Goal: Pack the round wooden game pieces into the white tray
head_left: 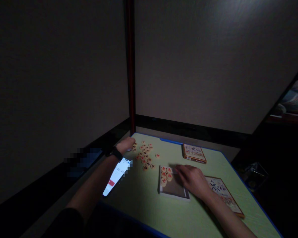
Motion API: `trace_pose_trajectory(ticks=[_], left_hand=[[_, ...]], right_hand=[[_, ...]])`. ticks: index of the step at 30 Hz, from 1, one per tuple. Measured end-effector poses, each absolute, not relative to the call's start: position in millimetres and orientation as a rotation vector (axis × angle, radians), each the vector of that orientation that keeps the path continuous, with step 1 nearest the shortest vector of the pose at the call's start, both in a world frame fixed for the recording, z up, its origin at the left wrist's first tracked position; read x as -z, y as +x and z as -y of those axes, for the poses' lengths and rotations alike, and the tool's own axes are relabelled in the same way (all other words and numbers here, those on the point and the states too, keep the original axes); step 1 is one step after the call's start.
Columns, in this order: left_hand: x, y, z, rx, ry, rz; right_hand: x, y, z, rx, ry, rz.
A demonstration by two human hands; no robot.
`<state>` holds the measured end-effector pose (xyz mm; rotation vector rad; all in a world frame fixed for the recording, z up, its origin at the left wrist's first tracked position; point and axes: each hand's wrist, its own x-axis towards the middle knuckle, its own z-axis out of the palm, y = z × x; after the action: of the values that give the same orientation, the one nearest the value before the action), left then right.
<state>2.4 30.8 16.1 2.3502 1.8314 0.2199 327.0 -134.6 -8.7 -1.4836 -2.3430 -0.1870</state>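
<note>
My left hand point(126, 144) reaches to the far left corner of a light green table point(149, 201). Its fingers are curled at the edge of a loose pile of round wooden game pieces point(145, 155) with red and black characters. A black watch sits on that wrist. My right hand point(192, 178) rests palm down on the right side of a shallow grey box tray point(172, 189), fingers bent over its upper part. Several round pieces point(166, 174) lie in the tray's top left corner. What either hand holds is hidden.
A lit phone point(117, 175) lies on the table's left edge under my left forearm. A small printed box point(194, 153) sits at the far right, and a larger printed lid point(224, 195) lies at the near right. Dark walls and a wooden post point(130, 66) stand behind.
</note>
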Motion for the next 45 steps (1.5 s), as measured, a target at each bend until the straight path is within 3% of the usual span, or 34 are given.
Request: trace_pose_trajectory(ticks=[14, 36, 45], left_hand=[[-16, 17, -57, 0.147, 2.41, -1.714], [-21, 29, -37, 0.13, 2.577, -1.421], [-14, 26, -42, 0.125, 2.625, -1.407]], right_hand=[[6, 325, 137, 0.211, -1.522, 2.399], [1, 324, 139, 0.132, -1.586, 2.423], [-3, 308, 150, -0.147, -1.321, 2.427]])
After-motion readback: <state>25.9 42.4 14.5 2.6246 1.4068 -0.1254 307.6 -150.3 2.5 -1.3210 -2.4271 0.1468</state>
